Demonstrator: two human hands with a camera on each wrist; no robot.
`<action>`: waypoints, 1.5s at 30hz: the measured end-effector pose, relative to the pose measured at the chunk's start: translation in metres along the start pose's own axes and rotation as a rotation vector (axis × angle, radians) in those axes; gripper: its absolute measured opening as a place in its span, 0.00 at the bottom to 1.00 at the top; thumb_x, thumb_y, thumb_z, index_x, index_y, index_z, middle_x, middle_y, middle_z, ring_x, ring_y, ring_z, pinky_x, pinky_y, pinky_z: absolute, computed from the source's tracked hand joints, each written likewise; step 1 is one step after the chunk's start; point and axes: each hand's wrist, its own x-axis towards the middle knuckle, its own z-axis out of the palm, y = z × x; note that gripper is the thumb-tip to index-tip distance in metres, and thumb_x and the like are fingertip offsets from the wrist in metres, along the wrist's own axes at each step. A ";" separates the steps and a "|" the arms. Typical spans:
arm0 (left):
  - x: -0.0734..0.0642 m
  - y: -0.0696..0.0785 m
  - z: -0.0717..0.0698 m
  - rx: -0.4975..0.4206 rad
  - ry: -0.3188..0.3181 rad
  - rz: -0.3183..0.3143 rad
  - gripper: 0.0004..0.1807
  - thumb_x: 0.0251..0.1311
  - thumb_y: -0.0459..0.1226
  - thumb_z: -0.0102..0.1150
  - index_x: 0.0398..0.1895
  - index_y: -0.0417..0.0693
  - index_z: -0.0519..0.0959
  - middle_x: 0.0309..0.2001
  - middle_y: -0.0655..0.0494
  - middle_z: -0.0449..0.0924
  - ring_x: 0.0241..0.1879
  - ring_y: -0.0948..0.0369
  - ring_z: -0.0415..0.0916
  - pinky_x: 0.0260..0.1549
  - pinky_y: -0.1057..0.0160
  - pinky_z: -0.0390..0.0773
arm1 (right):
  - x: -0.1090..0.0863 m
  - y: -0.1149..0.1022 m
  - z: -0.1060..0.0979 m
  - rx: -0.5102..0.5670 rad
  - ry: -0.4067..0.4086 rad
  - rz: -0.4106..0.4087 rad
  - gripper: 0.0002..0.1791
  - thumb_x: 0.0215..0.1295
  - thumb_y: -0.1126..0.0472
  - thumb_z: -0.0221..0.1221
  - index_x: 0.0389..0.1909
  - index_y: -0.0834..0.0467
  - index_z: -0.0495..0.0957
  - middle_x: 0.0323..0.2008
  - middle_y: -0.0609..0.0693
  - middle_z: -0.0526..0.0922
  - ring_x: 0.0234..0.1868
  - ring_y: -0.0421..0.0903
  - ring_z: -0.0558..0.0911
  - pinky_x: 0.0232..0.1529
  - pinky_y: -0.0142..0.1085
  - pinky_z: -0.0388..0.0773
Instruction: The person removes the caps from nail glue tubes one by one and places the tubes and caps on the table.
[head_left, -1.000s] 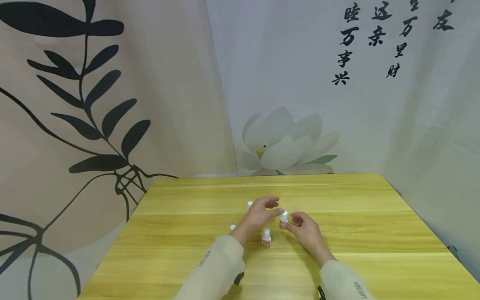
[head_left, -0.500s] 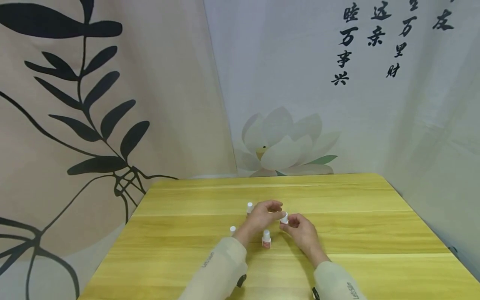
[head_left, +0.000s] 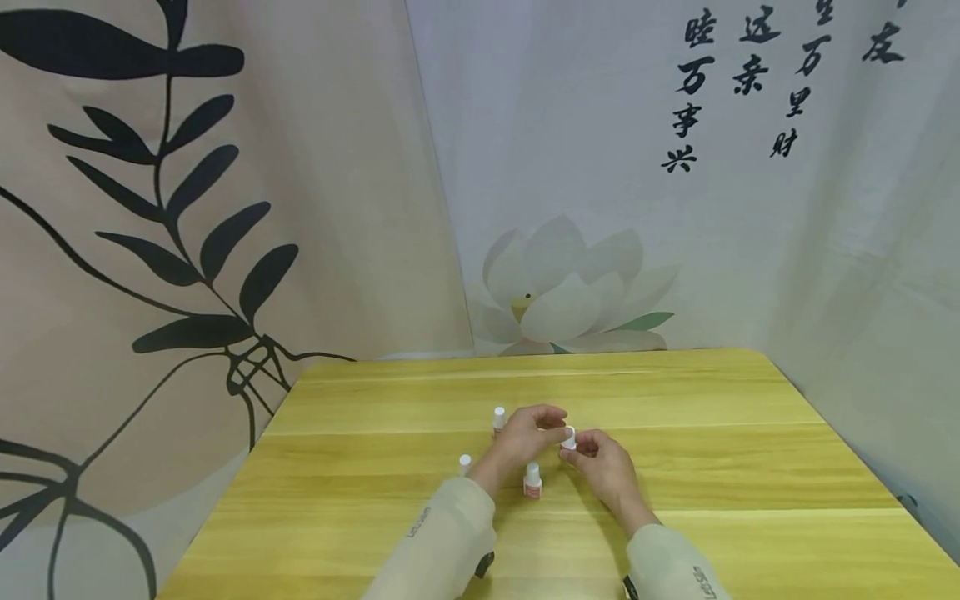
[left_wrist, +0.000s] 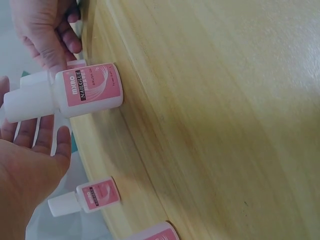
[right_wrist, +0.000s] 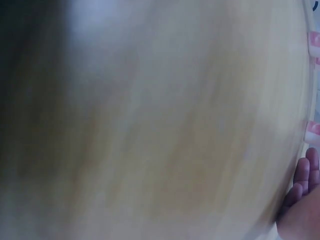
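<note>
A small white-capped nail glue bottle (head_left: 568,439) stands on the table between my hands. My right hand (head_left: 609,475) pinches it low down between thumb and fingers. My left hand (head_left: 523,437) reaches in from the left, its thumb at the bottle's cap and its other fingers loose and apart from it. Nearer to me stands a second nail glue bottle (head_left: 532,483), which shows large with its pink label in the left wrist view. The right wrist view has my right hand only at its right edge, and the grip is cut off there.
Two more nail glue bottles stand upright left of my hands: a far one (head_left: 499,419) and a nearer one (head_left: 465,463), partly behind my left forearm. The wooden table (head_left: 750,433) ends at a printed curtain (head_left: 360,167).
My right fingers have drawn closer round the bottle. My left hand has shifted slightly right and down, its thumb now over the cap's edge. Little differs in the last half second.
</note>
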 end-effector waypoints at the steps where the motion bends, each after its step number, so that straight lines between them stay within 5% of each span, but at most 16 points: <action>1: 0.000 0.000 0.000 -0.005 -0.001 0.000 0.19 0.63 0.45 0.66 0.54 0.50 0.81 0.46 0.62 0.81 0.51 0.58 0.76 0.53 0.51 0.76 | 0.000 0.000 0.000 0.001 -0.001 0.001 0.19 0.63 0.53 0.68 0.48 0.60 0.79 0.43 0.51 0.81 0.46 0.50 0.79 0.47 0.46 0.77; 12: 0.005 -0.004 0.003 -0.021 -0.010 0.018 0.19 0.63 0.41 0.66 0.54 0.44 0.80 0.44 0.62 0.81 0.48 0.60 0.76 0.50 0.56 0.77 | 0.001 0.002 0.001 -0.007 0.003 -0.025 0.13 0.64 0.54 0.67 0.44 0.58 0.82 0.39 0.48 0.82 0.43 0.47 0.79 0.46 0.45 0.77; 45: 0.007 -0.009 0.003 -0.034 -0.037 -0.007 0.12 0.64 0.39 0.65 0.50 0.48 0.84 0.42 0.64 0.83 0.46 0.61 0.77 0.49 0.56 0.78 | -0.001 -0.002 -0.002 -0.024 -0.024 -0.043 0.12 0.65 0.53 0.66 0.41 0.57 0.82 0.43 0.48 0.84 0.49 0.51 0.79 0.51 0.51 0.75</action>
